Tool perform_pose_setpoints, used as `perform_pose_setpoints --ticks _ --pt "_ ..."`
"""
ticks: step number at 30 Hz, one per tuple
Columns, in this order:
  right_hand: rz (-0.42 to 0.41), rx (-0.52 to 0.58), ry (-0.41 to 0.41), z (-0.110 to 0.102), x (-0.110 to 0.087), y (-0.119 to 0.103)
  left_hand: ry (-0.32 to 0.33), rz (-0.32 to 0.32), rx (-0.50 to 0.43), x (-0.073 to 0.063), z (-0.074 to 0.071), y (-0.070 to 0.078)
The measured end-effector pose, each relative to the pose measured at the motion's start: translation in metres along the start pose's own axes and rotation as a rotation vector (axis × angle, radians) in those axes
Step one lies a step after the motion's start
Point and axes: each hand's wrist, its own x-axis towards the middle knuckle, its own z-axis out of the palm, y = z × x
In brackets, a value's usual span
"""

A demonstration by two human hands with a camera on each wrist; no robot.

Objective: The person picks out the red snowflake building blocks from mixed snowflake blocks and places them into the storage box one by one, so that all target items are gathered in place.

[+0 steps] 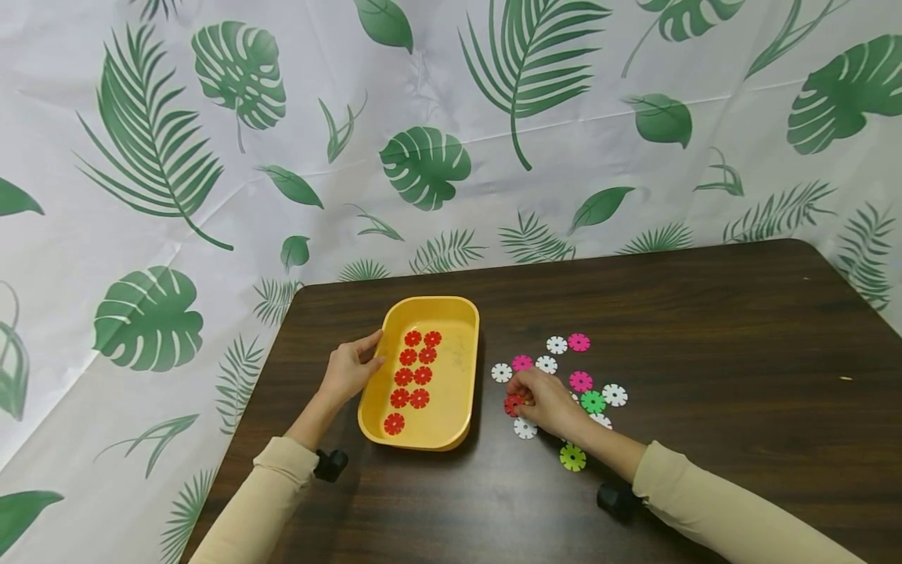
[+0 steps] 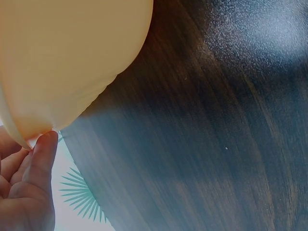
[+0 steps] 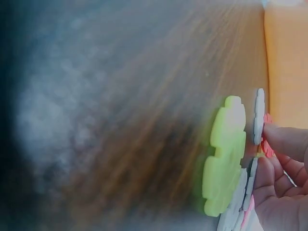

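My left hand (image 1: 350,370) pinches the left rim of a yellow tray (image 1: 454,392) between thumb and fingers. Up close in the left wrist view, the fingertips (image 2: 45,144) hold that rim. Inside the tray, several red notched discs (image 1: 403,377) lie flat in two columns on its left side. To the right of the tray, my right hand (image 1: 553,403) has its thumb and fingers on another red notched disc (image 1: 514,404), pinching it. The right wrist view shows this red disc (image 3: 268,148) at the thumb tip, partly hidden.
Around the right hand lie loose white (image 1: 524,428), pink (image 1: 581,381) and green notched discs (image 1: 593,402). A yellow-green disc (image 1: 572,457) sits nearest the front. All rest on a dark wooden table (image 1: 705,352), backed by a leaf-printed cloth (image 1: 338,227).
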Motion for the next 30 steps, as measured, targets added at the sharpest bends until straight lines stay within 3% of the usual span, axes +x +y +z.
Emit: perform_pose_setpoints --ticks 14,30 --pt "-0.081 -0.044 0.033 0.0007 -0.001 -0.0019 -0.003 -0.003 0.006 0.0005 0.0001 0.0002" --pt "-0.076 0.019 0.023 -0.0012 0.0001 0.0022 0.002 0.001 0.008 -0.0006 -0.0003 0.0013"
